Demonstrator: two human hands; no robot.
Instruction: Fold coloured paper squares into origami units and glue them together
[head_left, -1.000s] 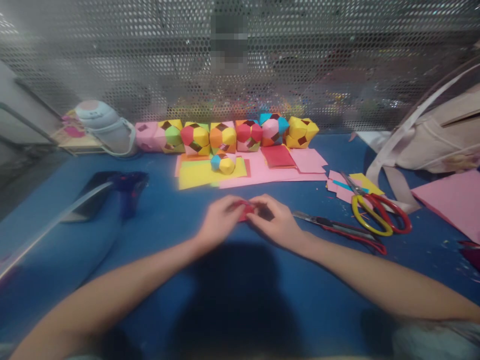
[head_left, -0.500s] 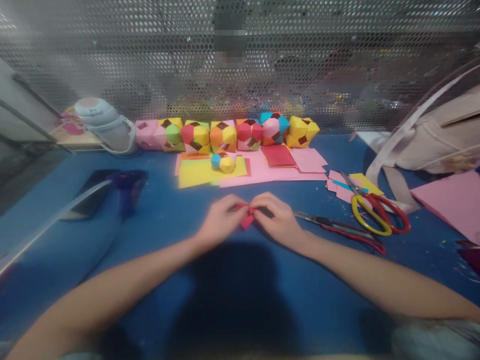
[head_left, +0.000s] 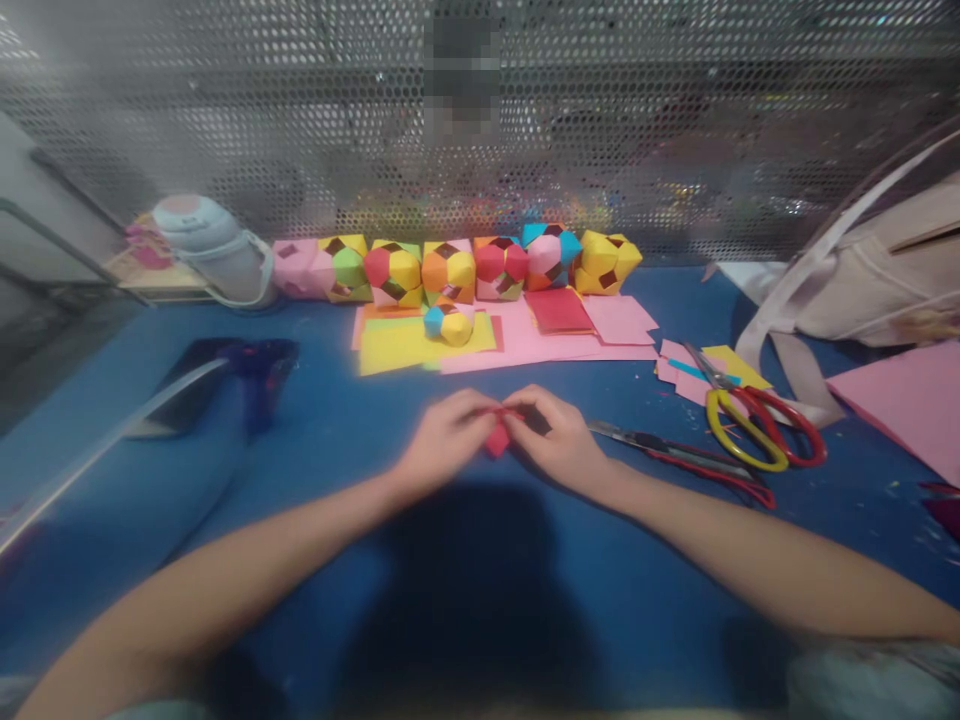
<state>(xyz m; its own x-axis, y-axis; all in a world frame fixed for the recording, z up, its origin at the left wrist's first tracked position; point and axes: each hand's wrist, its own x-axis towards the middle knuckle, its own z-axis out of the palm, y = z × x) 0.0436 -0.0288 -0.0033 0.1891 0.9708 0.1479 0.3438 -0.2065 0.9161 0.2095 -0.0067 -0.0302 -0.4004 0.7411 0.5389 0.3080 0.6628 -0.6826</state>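
A small piece of red paper (head_left: 497, 440) is pinched between my two hands over the middle of the blue table (head_left: 330, 560). My left hand (head_left: 448, 436) grips its left side with thumb and fingers closed. From the right, my right hand (head_left: 553, 436) pinches the same piece, the fingertips of both hands nearly touching. Most of the paper is hidden behind the fingers, so its folds cannot be made out. Just behind the hands lie flat sheets of yellow paper (head_left: 397, 350) and pink paper (head_left: 517, 350).
Several folded paper balls (head_left: 448, 272) line the back edge, with a smaller one (head_left: 454, 325) in front. Scissors (head_left: 750, 430) and a craft knife (head_left: 675, 450) lie right. A glue gun (head_left: 259, 375) sits left, a bottle (head_left: 210, 250) behind it. A bag (head_left: 877, 270) rests back right.
Both hands stay closed on the red paper, with only a slight shift of fingers and paper. The whole view has moved a little.
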